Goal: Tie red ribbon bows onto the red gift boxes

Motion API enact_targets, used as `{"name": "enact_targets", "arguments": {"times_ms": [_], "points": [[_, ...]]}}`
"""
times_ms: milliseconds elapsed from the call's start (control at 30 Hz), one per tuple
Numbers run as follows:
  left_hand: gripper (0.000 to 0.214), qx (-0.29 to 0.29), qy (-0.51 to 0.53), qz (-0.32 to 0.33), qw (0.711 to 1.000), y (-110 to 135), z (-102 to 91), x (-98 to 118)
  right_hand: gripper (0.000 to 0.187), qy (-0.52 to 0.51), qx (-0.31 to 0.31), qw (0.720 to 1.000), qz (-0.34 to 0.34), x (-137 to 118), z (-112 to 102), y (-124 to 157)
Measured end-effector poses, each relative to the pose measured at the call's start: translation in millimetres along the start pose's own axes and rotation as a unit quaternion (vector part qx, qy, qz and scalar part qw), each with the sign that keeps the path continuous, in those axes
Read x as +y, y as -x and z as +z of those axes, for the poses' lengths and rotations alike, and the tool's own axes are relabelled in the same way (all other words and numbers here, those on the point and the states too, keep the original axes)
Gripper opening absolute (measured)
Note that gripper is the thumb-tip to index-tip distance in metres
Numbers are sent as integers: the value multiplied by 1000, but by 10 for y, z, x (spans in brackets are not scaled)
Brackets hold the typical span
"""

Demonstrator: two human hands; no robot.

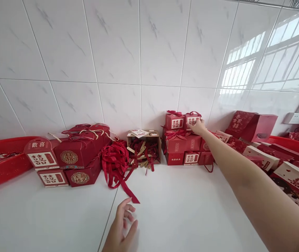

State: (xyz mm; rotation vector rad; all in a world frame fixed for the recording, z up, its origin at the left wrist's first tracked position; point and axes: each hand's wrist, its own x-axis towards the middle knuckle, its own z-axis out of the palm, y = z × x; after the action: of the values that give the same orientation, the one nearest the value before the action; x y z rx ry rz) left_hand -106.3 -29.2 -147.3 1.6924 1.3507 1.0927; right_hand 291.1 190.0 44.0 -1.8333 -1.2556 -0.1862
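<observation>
Our right hand [198, 127] touches a box [192, 118], grip unclear; a bump could topple its nine-o'clock neighbour [175, 121]; our left hand [118, 224] curls empty.

We observe one small red box [191, 119], upright, white front panel with a red double-happiness character, partly covered; dark-red ribbon [193, 113] on top. We log it atop stacked red boxes [191, 142], near the table's [165, 206] far edge.

The white tabletop [175, 206] bears a basket [10, 176] at nine o'clock, stacked boxes [81, 179] at ten and one, ribbon [114, 157] at eleven, carton [160, 150] at twelve.
</observation>
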Motion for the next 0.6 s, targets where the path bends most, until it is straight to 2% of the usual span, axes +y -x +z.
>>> {"name": "enact_targets", "arguments": {"times_ms": [100,200,267,333,367,433,500,533,600], "points": [[43,2,-10,-6,1000,2,0,-12,39,21,-37,999,14,51,0,-27],[39,-8,-23,-35,999,23,-9,87,40,37,-29,999,1,118,-113,257],[35,9,-29,-49,998,47,-1,169,41,31,2,999,-39,133,-129,665],[31,36,-38,-39,998,69,20,217,38,-16,48,989,-140,88,-46,1231],[30,46,-42,-26,998,73,31,219,35,-45,37,979,-194,36,33,1554],[27,72,-53,9,996,56,38,180,34,-99,-42,957,-271,-129,239,2213],[25,102,-66,38,992,1,1,104,45,-124,-169,932,-295,-340,453,2791],[25,119,-74,48,989,-40,-40,64,50,-127,-236,915,-301,-442,542,3018],[29,149,-97,58,982,-133,-164,-3,43,-136,-300,888,-320,-597,655,3321]]}}
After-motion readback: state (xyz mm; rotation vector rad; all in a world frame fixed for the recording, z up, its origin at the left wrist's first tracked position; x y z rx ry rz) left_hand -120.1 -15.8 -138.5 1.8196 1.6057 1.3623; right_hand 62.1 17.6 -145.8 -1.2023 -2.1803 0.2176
